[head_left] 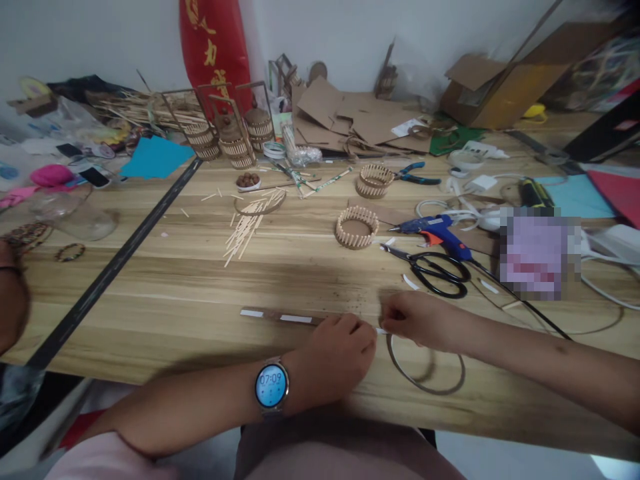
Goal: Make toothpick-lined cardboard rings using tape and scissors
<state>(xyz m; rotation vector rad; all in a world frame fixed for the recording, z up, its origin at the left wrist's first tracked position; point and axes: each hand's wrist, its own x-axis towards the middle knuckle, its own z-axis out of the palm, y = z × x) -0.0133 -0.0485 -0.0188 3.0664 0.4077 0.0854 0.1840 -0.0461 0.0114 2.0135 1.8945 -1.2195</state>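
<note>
A narrow brown strip (273,315) with white tape pieces along it lies near the table's front edge. My left hand (345,347), a watch on its wrist, presses over the strip with fingers curled and together, hiding part of it. Close by on the right, my right hand (407,317) is closed in a pinch. A bit of white tape (381,331) shows at its fingertips; the rest is hidden. From beneath the right hand a thin brown loop (427,390) curls toward me. Whether it is one piece with the strip is hidden.
Black-handled scissors (440,273) and a blue glue gun (440,230) lie beyond my right hand. Two stick-ringed baskets (357,228) stand farther back, with loose sticks (247,227) to their left. Another person's arm (11,300) rests at the left edge.
</note>
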